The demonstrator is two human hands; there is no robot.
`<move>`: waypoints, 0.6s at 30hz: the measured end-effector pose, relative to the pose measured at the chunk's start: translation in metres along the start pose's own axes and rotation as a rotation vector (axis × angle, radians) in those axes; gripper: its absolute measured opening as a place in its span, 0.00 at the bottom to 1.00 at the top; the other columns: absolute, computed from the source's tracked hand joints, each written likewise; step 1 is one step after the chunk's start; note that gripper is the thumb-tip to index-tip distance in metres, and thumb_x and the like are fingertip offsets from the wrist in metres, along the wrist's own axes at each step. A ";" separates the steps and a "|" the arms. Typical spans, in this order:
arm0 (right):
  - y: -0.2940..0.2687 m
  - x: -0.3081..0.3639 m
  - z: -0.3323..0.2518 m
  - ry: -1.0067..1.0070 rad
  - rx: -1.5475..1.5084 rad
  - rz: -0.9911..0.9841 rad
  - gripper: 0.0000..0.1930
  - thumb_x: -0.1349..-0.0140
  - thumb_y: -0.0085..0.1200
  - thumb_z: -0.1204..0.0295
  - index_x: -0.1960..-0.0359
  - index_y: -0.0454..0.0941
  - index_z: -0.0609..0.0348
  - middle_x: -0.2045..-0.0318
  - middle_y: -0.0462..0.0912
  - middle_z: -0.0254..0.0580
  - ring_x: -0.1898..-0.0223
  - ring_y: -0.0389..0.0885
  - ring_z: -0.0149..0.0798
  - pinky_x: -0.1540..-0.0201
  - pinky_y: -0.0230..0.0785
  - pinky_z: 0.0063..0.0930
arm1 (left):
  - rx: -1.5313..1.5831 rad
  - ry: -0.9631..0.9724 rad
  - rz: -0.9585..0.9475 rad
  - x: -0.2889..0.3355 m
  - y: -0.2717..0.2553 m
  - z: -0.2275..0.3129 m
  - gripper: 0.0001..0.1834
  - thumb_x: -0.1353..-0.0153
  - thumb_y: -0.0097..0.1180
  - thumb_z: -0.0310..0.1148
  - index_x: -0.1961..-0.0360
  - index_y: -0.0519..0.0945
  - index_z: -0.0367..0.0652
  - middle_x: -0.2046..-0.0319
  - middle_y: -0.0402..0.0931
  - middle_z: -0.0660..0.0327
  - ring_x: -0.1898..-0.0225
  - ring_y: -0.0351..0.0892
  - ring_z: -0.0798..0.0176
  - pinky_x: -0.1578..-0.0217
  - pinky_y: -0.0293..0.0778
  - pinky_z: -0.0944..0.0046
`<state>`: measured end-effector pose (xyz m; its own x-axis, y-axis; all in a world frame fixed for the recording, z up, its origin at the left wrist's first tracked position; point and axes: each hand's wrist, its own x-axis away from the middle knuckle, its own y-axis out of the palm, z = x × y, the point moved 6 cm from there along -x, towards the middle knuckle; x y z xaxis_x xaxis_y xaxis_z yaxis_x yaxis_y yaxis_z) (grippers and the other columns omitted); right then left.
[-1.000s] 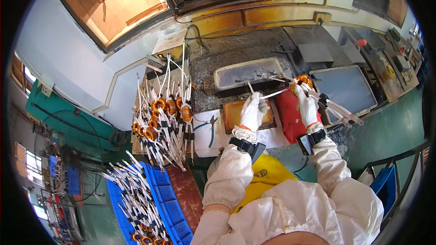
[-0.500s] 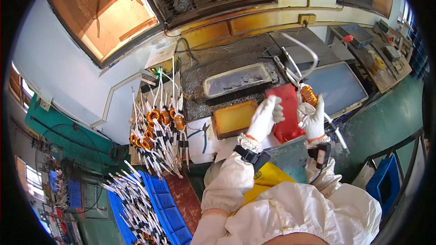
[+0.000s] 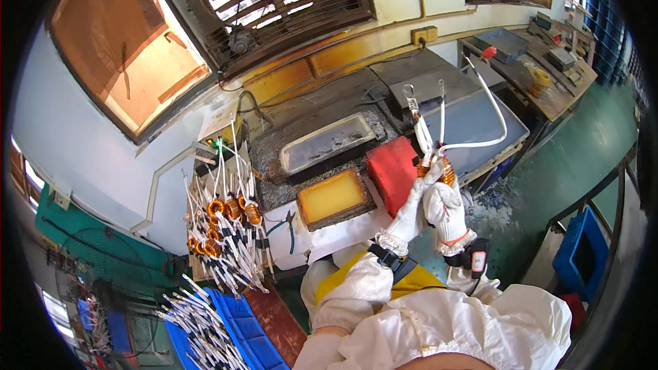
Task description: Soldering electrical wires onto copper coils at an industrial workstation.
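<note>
Both my hands wear white knitted gloves and meet at a copper-wound toroidal coil (image 3: pixel 447 173) with several long white leads (image 3: pixel 490 138) rising from it. My right hand (image 3: pixel 445 211) is closed around the coil from below. My left hand (image 3: pixel 415 200) is pressed against its left side, fingers closed at the base of the leads; their tips are partly hidden. One lead ends in a bare metal lug (image 3: pixel 409 92), and another bends out to the right. Just left of the coil stands a red box-like object (image 3: pixel 389 173).
A tray of yellow material (image 3: pixel 334 199) and a grey-surfaced rectangular pot (image 3: pixel 327 142) sit left. Behind my hands is a wide grey tank (image 3: pixel 508 129). Pliers (image 3: pixel 291 229), piled coils (image 3: pixel 214 248) and a blue crate of white leads (image 3: pixel 250 322) lie further left.
My left hand has moved right and down onto the coil, from apart to touching it. The coil has come lower, with its leads now pointing up. The head view has shifted.
</note>
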<state>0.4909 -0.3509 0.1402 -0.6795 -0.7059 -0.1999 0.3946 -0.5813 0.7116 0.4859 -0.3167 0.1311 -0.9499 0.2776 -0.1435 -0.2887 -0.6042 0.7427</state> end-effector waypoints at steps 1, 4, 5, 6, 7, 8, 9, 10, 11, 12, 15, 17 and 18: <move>-0.002 0.001 0.005 0.039 0.005 0.006 0.15 0.42 0.50 0.58 0.66 0.72 0.58 0.93 0.56 0.20 0.91 0.53 0.16 0.79 0.53 0.10 | 0.030 0.024 0.026 -0.005 -0.012 -0.006 0.33 0.38 0.32 0.55 0.39 0.55 0.42 0.42 0.60 0.62 0.43 0.60 0.64 0.42 0.53 0.64; -0.002 0.002 0.018 0.045 0.013 0.047 0.16 0.42 0.50 0.58 0.66 0.72 0.59 0.93 0.57 0.21 0.91 0.54 0.17 0.82 0.51 0.08 | 0.085 -0.024 0.110 -0.007 -0.029 -0.017 0.31 0.37 0.32 0.53 0.41 0.59 0.40 0.44 0.63 0.60 0.44 0.63 0.63 0.43 0.56 0.64; -0.002 0.002 0.021 0.036 0.033 0.067 0.16 0.42 0.50 0.58 0.66 0.72 0.60 0.92 0.57 0.21 0.91 0.54 0.17 0.83 0.50 0.08 | 0.058 -0.004 0.134 -0.008 -0.033 -0.018 0.30 0.37 0.33 0.52 0.42 0.61 0.40 0.45 0.65 0.59 0.45 0.64 0.63 0.44 0.58 0.64; -0.003 0.003 0.020 0.032 0.066 0.087 0.17 0.42 0.50 0.57 0.65 0.71 0.60 0.92 0.58 0.21 0.92 0.54 0.17 0.84 0.49 0.08 | 0.049 -0.035 0.162 -0.008 -0.032 -0.018 0.30 0.37 0.33 0.52 0.43 0.62 0.40 0.46 0.66 0.59 0.46 0.66 0.63 0.45 0.60 0.65; -0.004 0.004 0.019 0.030 0.098 0.109 0.17 0.42 0.50 0.57 0.65 0.71 0.61 0.92 0.59 0.21 0.92 0.54 0.17 0.86 0.48 0.08 | 0.040 -0.066 0.190 -0.007 -0.033 -0.016 0.29 0.37 0.33 0.51 0.44 0.63 0.40 0.46 0.66 0.58 0.47 0.67 0.63 0.46 0.62 0.65; -0.003 0.005 0.018 0.028 0.130 0.131 0.18 0.42 0.50 0.56 0.64 0.71 0.61 0.92 0.59 0.21 0.93 0.54 0.17 0.87 0.47 0.09 | 0.030 -0.095 0.219 -0.006 -0.031 -0.016 0.29 0.36 0.33 0.51 0.45 0.65 0.40 0.47 0.67 0.58 0.48 0.68 0.63 0.47 0.63 0.66; -0.005 0.004 0.022 0.032 0.120 0.227 0.19 0.41 0.46 0.52 0.65 0.73 0.56 0.95 0.59 0.21 0.92 0.55 0.18 0.85 0.50 0.12 | 0.055 -0.060 0.357 0.000 -0.035 -0.011 0.26 0.36 0.35 0.50 0.48 0.69 0.40 0.52 0.72 0.60 0.55 0.72 0.64 0.52 0.67 0.68; -0.007 0.005 0.023 0.073 0.255 0.222 0.19 0.41 0.45 0.51 0.66 0.72 0.56 0.94 0.60 0.22 0.93 0.56 0.18 0.85 0.50 0.13 | 0.073 -0.053 0.409 0.001 -0.045 -0.012 0.26 0.36 0.36 0.49 0.48 0.68 0.40 0.55 0.72 0.62 0.56 0.72 0.65 0.53 0.67 0.68; -0.011 0.007 0.025 0.115 0.389 0.216 0.20 0.40 0.44 0.50 0.66 0.72 0.56 0.93 0.61 0.23 0.93 0.56 0.18 0.86 0.50 0.13 | 0.092 -0.044 0.462 -0.001 -0.061 -0.015 0.25 0.37 0.37 0.49 0.49 0.68 0.40 0.57 0.73 0.63 0.57 0.72 0.65 0.54 0.67 0.68; -0.010 0.011 0.025 0.150 0.532 0.206 0.21 0.40 0.43 0.50 0.67 0.72 0.57 0.93 0.62 0.24 0.93 0.56 0.19 0.86 0.50 0.13 | 0.116 -0.039 0.505 -0.004 -0.065 -0.013 0.25 0.37 0.38 0.48 0.49 0.68 0.40 0.59 0.73 0.64 0.59 0.72 0.66 0.55 0.67 0.68; -0.001 0.019 0.012 -0.141 1.218 0.342 0.20 0.38 0.39 0.51 0.69 0.70 0.58 0.87 0.68 0.29 0.93 0.57 0.21 0.88 0.49 0.15 | -0.223 -0.013 0.503 0.001 -0.058 0.010 0.27 0.41 0.46 0.51 0.47 0.65 0.44 0.65 0.70 0.68 0.63 0.69 0.72 0.62 0.66 0.71; 0.022 0.025 0.010 -0.586 1.794 0.418 0.17 0.37 0.41 0.57 0.65 0.71 0.59 0.84 0.72 0.32 0.89 0.64 0.24 0.86 0.56 0.16 | -0.395 0.000 0.523 0.004 -0.041 0.022 0.30 0.46 0.53 0.51 0.47 0.64 0.46 0.66 0.69 0.68 0.66 0.68 0.73 0.65 0.66 0.73; 0.024 0.025 0.009 -0.598 2.049 0.437 0.16 0.37 0.41 0.58 0.63 0.71 0.59 0.83 0.73 0.33 0.87 0.67 0.25 0.84 0.59 0.17 | -0.435 -0.040 0.496 0.007 -0.039 0.025 0.28 0.46 0.54 0.50 0.48 0.65 0.45 0.65 0.69 0.67 0.65 0.68 0.73 0.65 0.66 0.72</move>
<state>0.4774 -0.3790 0.1587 -0.9739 -0.2264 0.0160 -0.2152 0.9432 0.2531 0.4931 -0.2726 0.1176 -0.9799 -0.0887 0.1787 0.1521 -0.9118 0.3815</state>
